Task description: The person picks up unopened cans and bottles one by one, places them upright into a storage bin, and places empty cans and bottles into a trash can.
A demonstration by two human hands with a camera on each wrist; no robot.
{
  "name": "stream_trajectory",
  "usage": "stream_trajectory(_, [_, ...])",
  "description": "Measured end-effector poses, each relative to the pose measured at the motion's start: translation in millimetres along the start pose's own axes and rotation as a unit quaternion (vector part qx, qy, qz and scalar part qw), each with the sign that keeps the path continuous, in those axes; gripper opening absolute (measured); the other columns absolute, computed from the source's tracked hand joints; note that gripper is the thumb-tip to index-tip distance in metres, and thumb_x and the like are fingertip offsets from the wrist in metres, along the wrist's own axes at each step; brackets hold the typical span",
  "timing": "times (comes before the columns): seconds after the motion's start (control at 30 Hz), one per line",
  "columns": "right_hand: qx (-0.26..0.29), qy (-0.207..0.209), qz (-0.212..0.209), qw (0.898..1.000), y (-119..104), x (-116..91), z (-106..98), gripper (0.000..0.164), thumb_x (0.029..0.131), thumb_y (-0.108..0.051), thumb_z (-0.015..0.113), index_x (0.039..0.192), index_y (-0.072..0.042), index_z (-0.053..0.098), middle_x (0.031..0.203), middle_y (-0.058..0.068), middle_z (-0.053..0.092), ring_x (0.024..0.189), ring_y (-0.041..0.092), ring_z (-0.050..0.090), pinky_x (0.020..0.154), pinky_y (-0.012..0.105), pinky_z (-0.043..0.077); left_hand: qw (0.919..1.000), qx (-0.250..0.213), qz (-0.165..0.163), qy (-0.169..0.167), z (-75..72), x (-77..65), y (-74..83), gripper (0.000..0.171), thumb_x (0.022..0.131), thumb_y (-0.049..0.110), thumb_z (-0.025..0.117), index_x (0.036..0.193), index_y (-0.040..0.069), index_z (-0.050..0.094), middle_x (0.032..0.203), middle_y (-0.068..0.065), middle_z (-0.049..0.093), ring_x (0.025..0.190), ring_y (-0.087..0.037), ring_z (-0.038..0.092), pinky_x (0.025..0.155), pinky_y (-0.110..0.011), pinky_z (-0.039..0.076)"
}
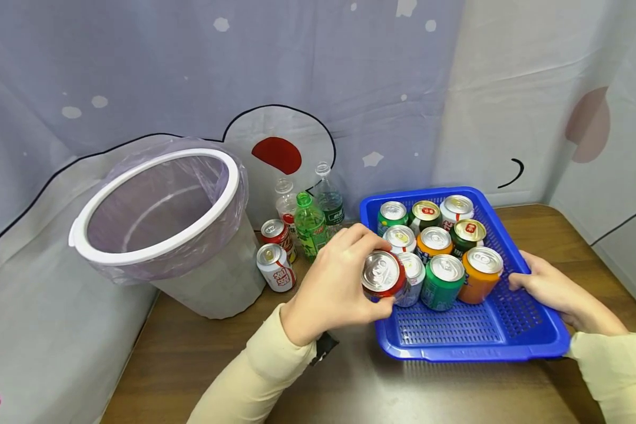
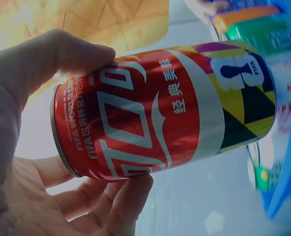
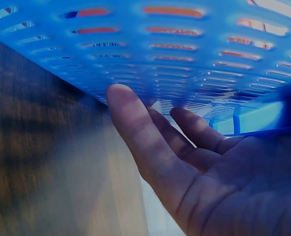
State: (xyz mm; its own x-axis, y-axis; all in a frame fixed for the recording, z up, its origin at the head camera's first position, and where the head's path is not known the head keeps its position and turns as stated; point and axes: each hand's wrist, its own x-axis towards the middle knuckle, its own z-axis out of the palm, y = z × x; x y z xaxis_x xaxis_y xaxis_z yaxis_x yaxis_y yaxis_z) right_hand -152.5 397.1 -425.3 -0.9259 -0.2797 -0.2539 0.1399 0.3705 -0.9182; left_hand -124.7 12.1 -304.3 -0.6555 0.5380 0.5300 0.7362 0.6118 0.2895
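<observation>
My left hand (image 1: 331, 288) pinches a red soda can (image 1: 380, 273) between thumb and fingers, over the left side of a blue plastic basket (image 1: 471, 354). In the left wrist view the can (image 2: 135, 113) shows white lettering and a yellow-and-black pattern at its far end. My right hand (image 1: 559, 291) holds the basket's right side, thumb over the rim. From the right wrist camera, its fingers (image 3: 135, 123) reach beneath the perforated bottom. Several cans stand upright in the basket, among them a green can (image 1: 441, 285) and an orange can (image 1: 480, 277).
A grey bin (image 1: 212, 282) with a white rim and clear liner stands at the left. Beside it are a white can (image 1: 275, 271), a red can (image 1: 277, 232), a green bottle (image 1: 310, 227) and two clear bottles (image 1: 330, 197). A patterned curtain (image 1: 392, 88) hangs behind the wooden table (image 1: 191, 365).
</observation>
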Motion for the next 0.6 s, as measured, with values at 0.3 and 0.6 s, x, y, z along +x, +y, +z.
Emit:
stream_trajectory(0.3, [-0.018, 0.007, 0.001, 1.000, 1, 0, 0, 0.052, 0.083, 0.006, 0.044, 0.131, 0.011, 0.026, 0.100, 0.022, 0.062, 0.077, 0.022, 0.067, 0.065, 0.041, 0.058, 0.9914, 0.021, 0.071, -0.108, 32.5, 28.5, 25.6, 0.062, 0.056, 0.047, 0.080, 0.108, 0.019, 0.062, 0.101, 0.008, 0.055, 0.094, -0.005, 0.050, 0.080, -0.017, 0.045])
stream_trajectory(0.6, [-0.002, -0.005, 0.013, 1.000, 0, 0, -1, 0.059, 0.084, 0.005, 0.043, 0.137, 0.012, 0.019, 0.105, 0.027, 0.063, 0.080, 0.026, 0.070, 0.066, 0.045, 0.058, 0.9707, 0.058, 0.089, -0.215, 65.0, 56.3, 52.5, 0.069, 0.057, 0.055, 0.081, 0.113, 0.023, 0.059, 0.102, 0.011, 0.054, 0.091, -0.002, 0.052, 0.080, -0.015, 0.044])
